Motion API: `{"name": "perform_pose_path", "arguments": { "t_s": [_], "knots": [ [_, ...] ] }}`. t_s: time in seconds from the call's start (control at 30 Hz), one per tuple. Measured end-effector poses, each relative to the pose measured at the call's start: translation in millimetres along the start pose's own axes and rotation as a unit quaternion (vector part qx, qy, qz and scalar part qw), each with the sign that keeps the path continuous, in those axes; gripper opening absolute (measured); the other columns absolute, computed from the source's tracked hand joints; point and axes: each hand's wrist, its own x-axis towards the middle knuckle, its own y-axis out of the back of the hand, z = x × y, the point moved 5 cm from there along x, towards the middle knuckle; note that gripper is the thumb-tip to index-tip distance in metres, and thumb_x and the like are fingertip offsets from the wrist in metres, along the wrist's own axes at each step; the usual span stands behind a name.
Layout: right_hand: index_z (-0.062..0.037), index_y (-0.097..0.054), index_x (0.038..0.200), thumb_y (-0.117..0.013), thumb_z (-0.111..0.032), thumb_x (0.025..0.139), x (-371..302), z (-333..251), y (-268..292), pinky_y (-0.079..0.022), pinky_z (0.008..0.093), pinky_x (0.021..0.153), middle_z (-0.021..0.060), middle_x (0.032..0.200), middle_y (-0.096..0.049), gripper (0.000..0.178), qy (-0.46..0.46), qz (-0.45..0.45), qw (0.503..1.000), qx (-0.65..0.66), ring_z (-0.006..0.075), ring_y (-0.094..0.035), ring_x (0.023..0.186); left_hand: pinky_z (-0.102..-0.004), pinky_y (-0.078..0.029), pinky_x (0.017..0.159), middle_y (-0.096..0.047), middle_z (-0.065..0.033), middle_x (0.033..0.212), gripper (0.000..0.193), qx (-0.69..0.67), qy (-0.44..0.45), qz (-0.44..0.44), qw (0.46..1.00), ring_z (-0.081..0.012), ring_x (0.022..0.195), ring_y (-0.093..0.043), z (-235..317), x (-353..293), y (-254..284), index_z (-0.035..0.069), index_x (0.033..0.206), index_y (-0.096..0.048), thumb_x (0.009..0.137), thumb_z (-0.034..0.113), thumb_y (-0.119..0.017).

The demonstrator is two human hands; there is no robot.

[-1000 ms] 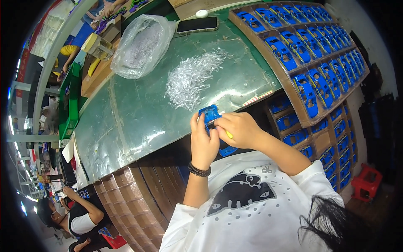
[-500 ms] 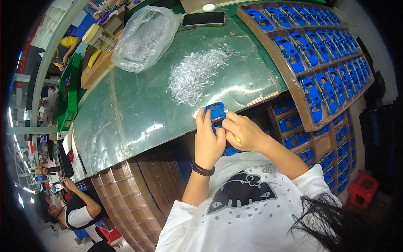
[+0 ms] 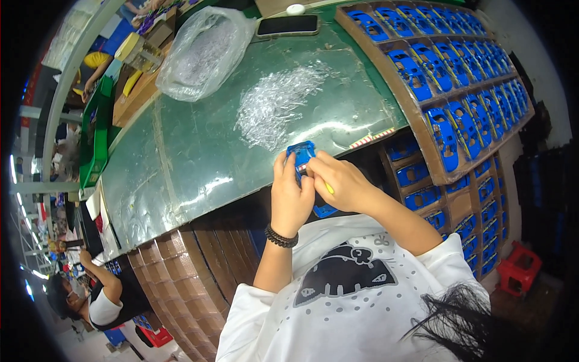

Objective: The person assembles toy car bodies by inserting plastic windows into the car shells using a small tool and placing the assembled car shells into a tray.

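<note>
At the near edge of the green table, my left hand (image 3: 288, 196) is closed round a blue plastic toy car body shell (image 3: 300, 152). My right hand (image 3: 342, 186) is closed against the shell's near right side. From its curled fingers sticks out the yellow end of a slim tool (image 3: 329, 188); the tip is hidden. Just beyond the shell lies a loose pile of small clear plastic pieces (image 3: 271, 111). Below my hands, another blue shell (image 3: 324, 210) shows in part.
A clear bag of similar pieces (image 3: 208, 54) and a phone (image 3: 287, 25) lie at the back. On the right, a partitioned tray (image 3: 405, 108) holds rows of blue shells, with more trays beneath. Stacked brown trays (image 3: 172, 265) stand below the table. A co-worker (image 3: 99, 295) sits far left.
Both hands and the shell appear slightly farther left, as the whole view has shifted a little. My grip looks much the same. The co-worker's arm at far left has moved.
</note>
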Motion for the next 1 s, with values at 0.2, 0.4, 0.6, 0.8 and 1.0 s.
{"name": "perform_pose_path", "arguments": {
  "t_s": [0.2,0.4,0.6,0.8,1.0],
  "knots": [
    [-0.0054,-0.053,0.081,-0.046,0.002,0.059,-58.6,-40.8,80.0,-0.043,0.0358,0.067,0.0137,0.090,-0.051,0.024,0.148,0.197,0.968,-0.046,0.0279,-0.052,0.080,-0.0257,-0.046,0.060,-0.051,-0.0191,0.100,0.031,-0.163,-0.037,-0.134,0.977,-0.0204,0.069,-0.057,2.6,0.5,-47.1,-0.005,0.101,-0.038,0.073,0.000,-0.051],
    [-0.0025,-0.047,0.111,-0.053,-0.015,0.079,-171.9,32.9,127.1,-0.042,0.0238,0.059,0.0106,0.090,-0.055,0.034,-0.286,0.271,0.916,0.077,0.0143,-0.052,0.068,-0.0243,-0.048,0.061,-0.058,-0.0133,0.086,0.054,-0.225,-0.141,-0.424,0.866,-0.0172,0.075,-0.060,86.5,-6.4,-146.0,-0.001,0.112,-0.035,0.069,0.009,-0.066],
    [-0.0015,-0.056,0.093,-0.068,-0.021,0.065,-262.2,71.9,171.6,-0.042,0.0291,0.070,0.0111,0.087,-0.057,0.036,-0.319,0.252,0.911,0.070,0.0219,-0.055,0.081,-0.0344,-0.045,0.077,-0.054,-0.0068,0.100,0.037,-0.170,-0.546,-0.471,0.672,-0.0267,0.101,-0.047,161.2,-46.1,-257.2,0.006,0.099,-0.051,0.064,0.009,-0.062],
    [-0.0047,-0.051,0.101,-0.064,-0.021,0.067,-293.0,121.0,189.4,-0.043,0.0357,0.069,0.0109,0.098,-0.051,0.039,-0.418,0.229,0.869,-0.135,0.0305,-0.054,0.082,-0.0362,-0.044,0.074,-0.046,-0.0137,0.099,0.032,-0.145,-0.403,-0.406,0.807,-0.0304,0.090,-0.048,104.1,-90.4,-317.2,0.002,0.094,-0.048,0.067,0.011,-0.060],
    [-0.0070,-0.053,0.092,-0.060,-0.019,0.070,-307.7,195.3,160.5,-0.044,0.0381,0.064,0.0104,0.092,-0.053,0.026,-0.496,0.270,0.797,-0.212,0.0314,-0.054,0.077,-0.0349,-0.045,0.066,-0.043,-0.0134,0.093,0.033,0.061,-0.427,-0.485,0.761,-0.0286,0.085,-0.046,101.6,-111.9,-329.9,0.002,0.087,-0.048,0.068,0.027,-0.059]
  ]
}}
